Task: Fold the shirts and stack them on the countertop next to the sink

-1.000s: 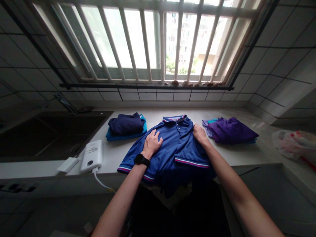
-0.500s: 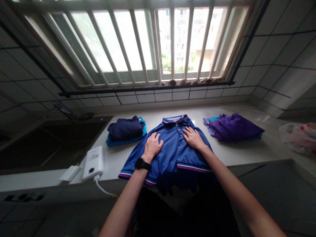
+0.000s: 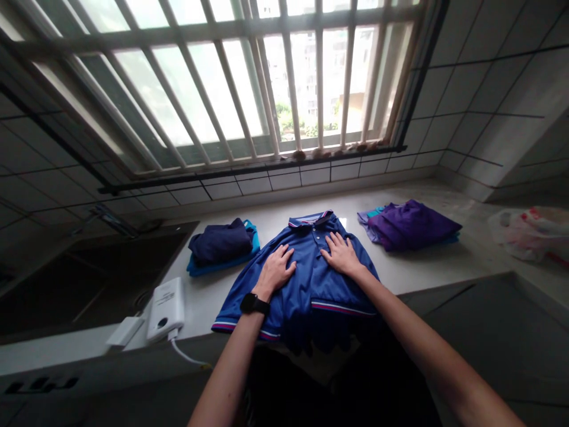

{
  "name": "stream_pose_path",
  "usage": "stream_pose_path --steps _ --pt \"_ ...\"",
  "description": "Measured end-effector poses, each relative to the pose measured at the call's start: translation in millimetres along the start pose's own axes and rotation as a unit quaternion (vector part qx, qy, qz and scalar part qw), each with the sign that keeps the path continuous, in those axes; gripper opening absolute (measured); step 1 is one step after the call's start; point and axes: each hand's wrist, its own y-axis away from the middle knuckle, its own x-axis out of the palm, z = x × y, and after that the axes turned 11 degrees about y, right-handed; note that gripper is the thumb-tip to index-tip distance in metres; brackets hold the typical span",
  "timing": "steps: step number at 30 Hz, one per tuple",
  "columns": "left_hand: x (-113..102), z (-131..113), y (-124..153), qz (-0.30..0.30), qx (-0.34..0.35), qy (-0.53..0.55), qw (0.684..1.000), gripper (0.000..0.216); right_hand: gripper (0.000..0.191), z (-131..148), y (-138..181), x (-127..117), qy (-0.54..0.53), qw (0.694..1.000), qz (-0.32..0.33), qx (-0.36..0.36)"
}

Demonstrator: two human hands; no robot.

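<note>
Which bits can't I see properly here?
In the head view:
Bottom end of the blue shirt: lost in dark shadow.
Cloth under the left hand and right hand: covered by them.
Plastic bag: cut off by the right edge, contents blurred.
Print on the white device: too small.

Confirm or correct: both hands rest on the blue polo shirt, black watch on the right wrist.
Wrong wrist: the head view shows the black watch on the left wrist. The left hand and right hand do rest on the blue polo shirt.
</note>
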Motion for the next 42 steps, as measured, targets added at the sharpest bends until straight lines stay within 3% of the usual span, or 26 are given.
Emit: stream_pose_path --steps 5,8,10,13,15,20,23,28,31,36,42 --pt "1.1 4.1 -2.2 -0.017 -0.006 0.005 1.0 0.049 0.06 -26.3 -11.1 -19.5 -0.081 0.978 0.054 -0.187" --pt "0.9 5.0 -2.3 -0.022 -0.001 0.011 1.0 0.047 0.034 -40.5 -23.3 -26.5 -0.102 0.963 0.02 -0.248" --pt "0.5 4.1 -2.0 -0.023 -0.003 0.013 1.0 0.047 0.018 -45.8 -30.2 -25.3 -0.094 0.972 -0.035 -0.214" --pt "0.4 3.2 -1.9 -0.02 -0.006 0.014 1.0 0.048 0.021 -50.4 -34.5 -15.3 -0.092 0.982 -0.148 -0.073" --pt "1.0 4.2 -2.2 -0.019 -0.005 0.015 1.0 0.047 0.024 -52.5 -33.8 -6.7 -0.107 0.977 -0.182 -0.025" --pt "-1.5 4.2 -1.6 -0.032 0.01 0.017 0.999 0.041 0.026 -55.6 -31.7 4.3 -0.117 0.975 -0.18 -0.059" --pt "-8.7 -7.2 1.5 -0.036 0.063 0.009 0.997 0.039 0.029 -54.9 -32.1 4.8 -0.112 0.976 -0.177 -0.054" --pt "-18.9 -37.7 5.9 0.088 0.215 -0.022 0.973 0.056 0.034 -53.3 -31.7 4.8 -0.128 0.973 -0.181 -0.057" --pt "-17.8 -45.2 5.9 0.117 0.236 -0.051 0.963 0.058 0.041 -56.4 -32.1 4.0 -0.17 0.967 -0.18 -0.063" --pt "-10.9 -38.8 7.8 0.058 0.182 -0.067 0.979 0.047 0.054 -68.2 -30.6 3.2 -0.21 0.958 -0.19 -0.047" --pt "-5.8 -32.0 11.2 -0.064 0.111 -0.072 0.989 0.043 0.046 -77.2 -29.0 11.7 -0.201 0.953 -0.212 0.077"
